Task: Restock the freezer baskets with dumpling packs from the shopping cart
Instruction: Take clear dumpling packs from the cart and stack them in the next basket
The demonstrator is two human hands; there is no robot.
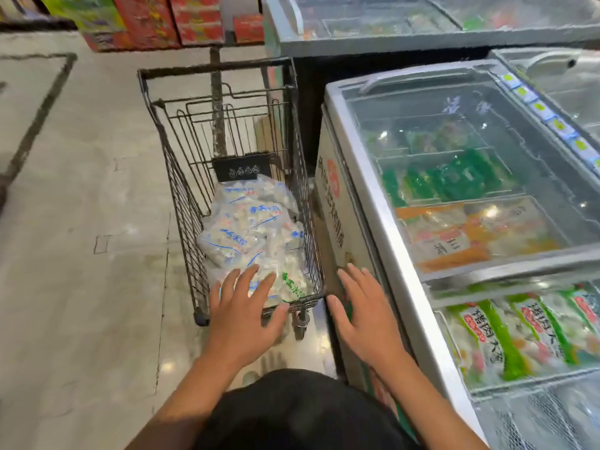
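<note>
A dark wire shopping cart [168, 151] stands in front of me with several clear dumpling packs [246, 232] piled in its near end, printed in blue and green. My left hand [243, 313] hovers over the cart's near rim, fingers spread and straight, holding nothing. My right hand [363, 316] is stretched out flat between the cart and the chest freezer [373, 203], also empty. The freezer's near compartment holds green-and-white dumpling packs [506, 332] in a wire basket [532, 407] under the glass lid edge.
Orange packs [470, 235] and green packs [448, 180] lie under the freezer's glass lid. Another freezer [422, 24] stands behind. Red cartons [168, 21] are stacked at the back left. Tiled floor [81, 222] spreads to the left of the cart.
</note>
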